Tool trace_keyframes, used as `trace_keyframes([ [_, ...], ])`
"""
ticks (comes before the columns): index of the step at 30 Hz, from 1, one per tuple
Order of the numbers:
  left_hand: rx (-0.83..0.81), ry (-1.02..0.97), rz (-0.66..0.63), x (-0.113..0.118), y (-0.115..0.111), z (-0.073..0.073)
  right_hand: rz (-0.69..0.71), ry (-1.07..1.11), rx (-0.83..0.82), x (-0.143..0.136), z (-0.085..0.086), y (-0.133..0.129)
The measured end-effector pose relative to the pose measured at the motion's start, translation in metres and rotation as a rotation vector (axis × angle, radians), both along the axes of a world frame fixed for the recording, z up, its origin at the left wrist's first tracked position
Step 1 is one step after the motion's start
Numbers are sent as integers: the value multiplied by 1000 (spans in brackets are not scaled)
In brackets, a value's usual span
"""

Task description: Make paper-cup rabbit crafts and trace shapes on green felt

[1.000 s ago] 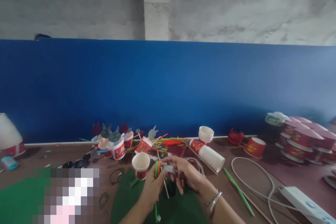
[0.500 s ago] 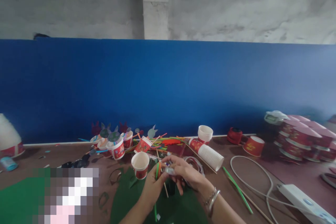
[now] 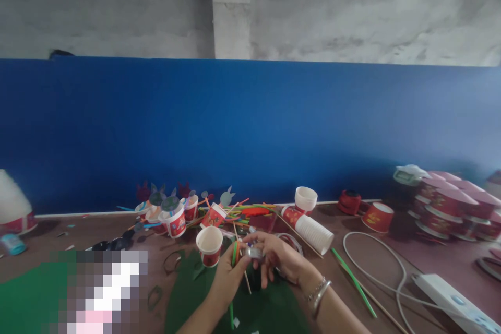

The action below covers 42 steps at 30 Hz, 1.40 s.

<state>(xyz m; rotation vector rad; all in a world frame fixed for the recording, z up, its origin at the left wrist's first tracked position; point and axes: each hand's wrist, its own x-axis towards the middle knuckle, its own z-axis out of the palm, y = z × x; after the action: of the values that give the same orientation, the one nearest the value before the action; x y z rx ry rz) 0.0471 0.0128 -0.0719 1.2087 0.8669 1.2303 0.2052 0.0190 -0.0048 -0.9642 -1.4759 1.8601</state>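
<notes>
L hand (image 3: 226,277) was closed round green & orange strips (image 3: 235,253), thumb by a small clear roll (image 3: 254,253). R hand (image 3: 285,258) was part-curled, fingers at the roll, others loose; couldn't tell which hand bore it. Roll sat btwn the hands, above a green sheet (image 3: 274,315). Open cup (image 3: 209,248) stood upright just far-L; nested cups (image 3: 315,232) lay sideways, far R.
</notes>
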Motion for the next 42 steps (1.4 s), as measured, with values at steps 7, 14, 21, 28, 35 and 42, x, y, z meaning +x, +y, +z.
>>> trace_keyframes([
  [7, 13, 25, 2, -1, -2, 3, 2, -11, 22, 1, -3, 2],
  [14, 125, 114, -37, -2, 0, -3, 18, -41, 52, 4, -5, 2],
  [21, 127, 124, 3, -1, 1, -1, -69, -110, 30, -3, -10, 5],
  [28, -11, -4, 10, 1, 4, -6, 1, 80, -13, 1, -6, 3],
  [35, 31, 11, -25, 0, 3, -4, 35, 70, 55, 4, -5, 2],
  [42, -63, 23, -25, 0, -3, 4, -69, -36, 51, -4, -6, 2],
])
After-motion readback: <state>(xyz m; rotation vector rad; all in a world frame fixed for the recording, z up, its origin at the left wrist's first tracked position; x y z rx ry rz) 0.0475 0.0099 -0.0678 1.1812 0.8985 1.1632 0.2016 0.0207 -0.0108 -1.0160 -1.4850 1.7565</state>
